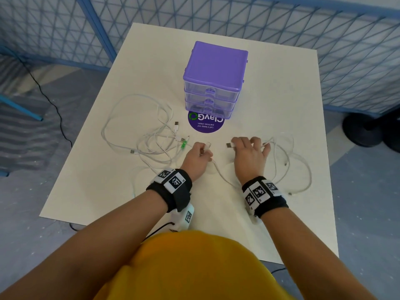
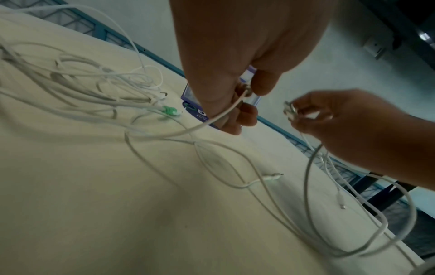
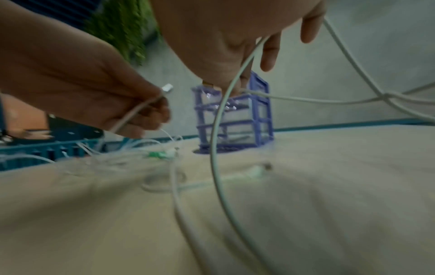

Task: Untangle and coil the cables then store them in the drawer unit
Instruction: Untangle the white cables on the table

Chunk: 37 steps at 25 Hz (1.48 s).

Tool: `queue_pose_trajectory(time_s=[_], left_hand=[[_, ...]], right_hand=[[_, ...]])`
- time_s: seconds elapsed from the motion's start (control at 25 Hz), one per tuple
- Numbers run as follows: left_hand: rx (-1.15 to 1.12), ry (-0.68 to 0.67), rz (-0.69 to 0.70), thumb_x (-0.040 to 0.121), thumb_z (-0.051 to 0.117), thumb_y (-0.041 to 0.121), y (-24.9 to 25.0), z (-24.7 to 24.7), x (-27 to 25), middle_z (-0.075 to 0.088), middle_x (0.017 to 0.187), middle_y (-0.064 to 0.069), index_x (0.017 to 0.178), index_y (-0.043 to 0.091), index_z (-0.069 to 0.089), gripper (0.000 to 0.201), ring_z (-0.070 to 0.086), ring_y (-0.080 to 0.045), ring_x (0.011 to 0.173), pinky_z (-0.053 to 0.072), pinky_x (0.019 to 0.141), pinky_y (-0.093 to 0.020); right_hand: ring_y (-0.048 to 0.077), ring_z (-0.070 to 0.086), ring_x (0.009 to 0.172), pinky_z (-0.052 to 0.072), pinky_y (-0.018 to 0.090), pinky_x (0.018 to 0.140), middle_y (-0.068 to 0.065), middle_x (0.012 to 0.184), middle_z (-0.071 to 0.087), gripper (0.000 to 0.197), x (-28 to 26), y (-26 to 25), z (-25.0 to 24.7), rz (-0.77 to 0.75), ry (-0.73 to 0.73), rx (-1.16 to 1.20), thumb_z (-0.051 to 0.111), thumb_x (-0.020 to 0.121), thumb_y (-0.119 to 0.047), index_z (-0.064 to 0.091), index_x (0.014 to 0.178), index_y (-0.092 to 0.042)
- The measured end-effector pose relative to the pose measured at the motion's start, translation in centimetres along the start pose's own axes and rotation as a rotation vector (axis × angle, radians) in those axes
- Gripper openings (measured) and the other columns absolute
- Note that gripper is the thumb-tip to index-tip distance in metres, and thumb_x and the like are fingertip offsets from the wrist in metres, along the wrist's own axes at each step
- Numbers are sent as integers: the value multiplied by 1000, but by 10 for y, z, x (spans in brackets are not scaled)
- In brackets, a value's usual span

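Nearest, the left hand (image 1: 198, 154) pinches one plug of a white cable (image 1: 218, 173) and the right hand (image 1: 249, 152) the other; it looks light and limp, best held near the plugs. Behind lie the tangle (image 1: 149, 135) and the closed drawer unit (image 1: 213, 81)

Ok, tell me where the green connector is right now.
In the head view the green connector lies on the white table, just left of the left hand, at the right edge of the tangled white cables, in front of the purple drawer unit.

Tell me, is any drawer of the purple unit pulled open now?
No, all three drawers of the purple drawer unit sit flush and closed in the head view.
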<state>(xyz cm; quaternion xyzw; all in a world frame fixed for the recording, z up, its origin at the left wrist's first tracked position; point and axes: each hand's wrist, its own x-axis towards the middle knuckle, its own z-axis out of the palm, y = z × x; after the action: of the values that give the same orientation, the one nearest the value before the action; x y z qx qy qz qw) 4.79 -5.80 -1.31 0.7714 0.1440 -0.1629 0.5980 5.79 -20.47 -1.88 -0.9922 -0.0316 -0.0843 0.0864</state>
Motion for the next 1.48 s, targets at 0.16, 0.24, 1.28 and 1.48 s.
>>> queue_pose_trajectory(time_s=[0.16,0.24,1.28,1.48], left_hand=[[-269,10,110,100,34,13,15,-1,-11,57,100,-2,111,12,45,17,59,-9,85,45,78,-20],[-306,-13,175,99,35,11,16,-4,-14,58,106,-6,117,13,49,23,58,-18,95,48,91,-30],[-933,293,9,100,23,30,59,-115,-17,43,40,11,74,21,49,38,31,-4,33,25,46,-19],[-828,100,22,98,27,6,44,-73,-28,45,72,0,88,22,47,27,43,-8,57,40,57,-22]], right_hand=[[32,62,81,35,41,81,4,93,71,18,-7,-41,-14,-72,48,362,49,83,-16,63,95,-17],[34,61,88,45,45,82,12,102,68,24,-8,-54,-18,17,-43,636,47,86,-9,62,103,-11],[30,51,112,39,38,95,10,120,55,48,-26,-34,4,-71,-432,353,56,73,-23,54,120,-14],[23,51,116,38,30,98,10,129,54,55,-5,-98,-34,-225,-480,737,51,85,-23,32,136,-14]])
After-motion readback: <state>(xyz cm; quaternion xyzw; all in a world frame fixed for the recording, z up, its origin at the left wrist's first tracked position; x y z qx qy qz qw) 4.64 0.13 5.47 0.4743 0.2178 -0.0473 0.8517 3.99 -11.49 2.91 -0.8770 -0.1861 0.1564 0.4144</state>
